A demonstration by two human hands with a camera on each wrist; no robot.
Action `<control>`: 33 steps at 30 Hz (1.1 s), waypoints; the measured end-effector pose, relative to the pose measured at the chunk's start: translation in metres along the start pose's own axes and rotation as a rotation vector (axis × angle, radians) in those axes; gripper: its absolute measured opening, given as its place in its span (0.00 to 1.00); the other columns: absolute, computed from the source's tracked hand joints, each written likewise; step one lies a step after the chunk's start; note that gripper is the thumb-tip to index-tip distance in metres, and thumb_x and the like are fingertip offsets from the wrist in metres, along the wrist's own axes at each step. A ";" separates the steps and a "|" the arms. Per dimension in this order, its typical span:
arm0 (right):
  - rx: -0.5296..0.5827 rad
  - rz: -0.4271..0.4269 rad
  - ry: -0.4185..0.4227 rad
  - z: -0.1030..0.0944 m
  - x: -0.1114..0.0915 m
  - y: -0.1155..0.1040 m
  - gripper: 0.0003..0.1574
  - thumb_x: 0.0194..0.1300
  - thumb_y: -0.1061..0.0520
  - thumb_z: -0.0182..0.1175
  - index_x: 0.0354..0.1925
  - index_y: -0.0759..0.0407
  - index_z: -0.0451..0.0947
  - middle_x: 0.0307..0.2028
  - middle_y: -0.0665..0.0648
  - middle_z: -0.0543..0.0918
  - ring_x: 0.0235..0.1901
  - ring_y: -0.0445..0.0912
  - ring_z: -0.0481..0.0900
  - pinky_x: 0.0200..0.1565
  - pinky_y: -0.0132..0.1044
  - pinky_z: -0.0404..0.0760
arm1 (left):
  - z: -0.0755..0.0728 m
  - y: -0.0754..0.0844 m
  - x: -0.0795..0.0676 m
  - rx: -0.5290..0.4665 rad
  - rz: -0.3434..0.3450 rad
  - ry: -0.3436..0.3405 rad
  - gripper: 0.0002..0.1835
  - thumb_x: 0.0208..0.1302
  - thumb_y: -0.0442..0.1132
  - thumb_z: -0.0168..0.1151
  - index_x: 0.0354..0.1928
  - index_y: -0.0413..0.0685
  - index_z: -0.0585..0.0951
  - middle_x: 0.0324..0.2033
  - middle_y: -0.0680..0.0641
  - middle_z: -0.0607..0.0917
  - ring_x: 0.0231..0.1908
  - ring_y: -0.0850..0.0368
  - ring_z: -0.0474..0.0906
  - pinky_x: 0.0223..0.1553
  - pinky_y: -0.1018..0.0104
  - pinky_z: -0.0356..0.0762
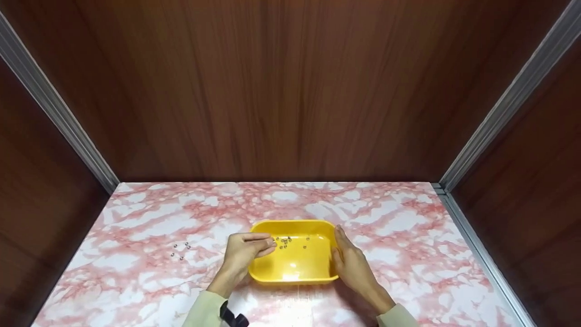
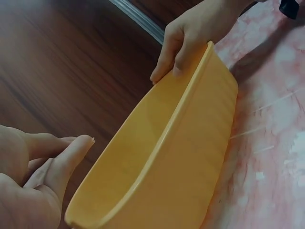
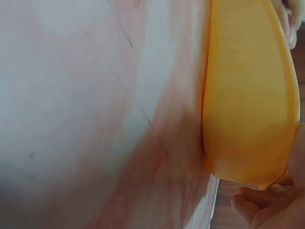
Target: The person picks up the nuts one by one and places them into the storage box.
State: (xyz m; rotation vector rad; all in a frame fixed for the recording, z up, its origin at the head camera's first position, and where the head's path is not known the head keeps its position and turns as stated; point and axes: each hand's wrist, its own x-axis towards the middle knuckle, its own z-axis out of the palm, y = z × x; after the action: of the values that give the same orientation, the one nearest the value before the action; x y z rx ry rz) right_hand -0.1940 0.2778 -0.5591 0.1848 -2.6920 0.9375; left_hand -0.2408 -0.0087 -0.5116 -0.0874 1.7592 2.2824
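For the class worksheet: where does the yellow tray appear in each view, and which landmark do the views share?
Head: yellow tray, lower centre.
Left wrist: yellow tray, slanting up from the bottom edge through the centre.
Right wrist: yellow tray, upper right.
Shared landmark: right hand, at one end of the yellow tray.

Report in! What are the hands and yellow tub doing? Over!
Left hand at left end of yellow tub, hold unclear. Right hand grips its right end. Small shiny pieces inside; more on table, leftward. No obstruction visible.
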 end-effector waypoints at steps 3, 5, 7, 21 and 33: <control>-0.006 0.004 0.002 0.001 0.000 -0.001 0.35 0.78 0.62 0.58 0.76 0.73 0.62 0.77 0.70 0.66 0.75 0.60 0.70 0.74 0.55 0.74 | 0.006 -0.001 0.006 -0.005 -0.030 -0.021 0.21 0.64 0.20 0.66 0.58 0.15 0.77 0.49 0.24 0.87 0.46 0.43 0.92 0.51 0.60 0.92; -0.008 0.009 -0.001 0.000 0.001 0.000 0.35 0.78 0.62 0.58 0.76 0.73 0.62 0.77 0.70 0.66 0.75 0.60 0.70 0.74 0.55 0.73 | 0.011 -0.002 0.009 -0.008 -0.046 -0.035 0.21 0.64 0.20 0.66 0.58 0.15 0.77 0.50 0.23 0.86 0.45 0.43 0.92 0.51 0.60 0.92; -0.007 0.017 -0.006 0.000 0.001 -0.001 0.35 0.78 0.62 0.57 0.76 0.73 0.62 0.77 0.70 0.66 0.75 0.60 0.69 0.75 0.55 0.72 | 0.017 -0.002 0.013 -0.005 -0.060 -0.044 0.21 0.64 0.21 0.67 0.58 0.16 0.78 0.50 0.23 0.87 0.46 0.42 0.92 0.50 0.61 0.92; -0.001 -0.031 0.002 -0.002 -0.001 -0.001 0.33 0.75 0.71 0.56 0.74 0.76 0.64 0.75 0.74 0.67 0.74 0.64 0.71 0.70 0.57 0.77 | 0.043 -0.007 0.042 0.121 -0.102 -0.055 0.15 0.63 0.19 0.66 0.52 0.19 0.83 0.47 0.24 0.88 0.43 0.41 0.93 0.46 0.61 0.93; -0.023 -0.036 0.021 0.000 0.000 -0.001 0.32 0.75 0.71 0.55 0.74 0.76 0.65 0.75 0.73 0.67 0.74 0.63 0.71 0.72 0.56 0.75 | 0.054 -0.010 0.056 0.122 -0.202 -0.003 0.15 0.63 0.18 0.66 0.52 0.20 0.83 0.47 0.27 0.89 0.40 0.48 0.92 0.47 0.61 0.93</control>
State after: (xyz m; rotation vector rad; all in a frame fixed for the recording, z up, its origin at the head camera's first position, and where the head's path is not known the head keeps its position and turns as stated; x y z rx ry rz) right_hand -0.1935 0.2772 -0.5583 0.2164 -2.6697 0.8930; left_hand -0.2869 0.0544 -0.5181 -0.2282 1.7948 2.0295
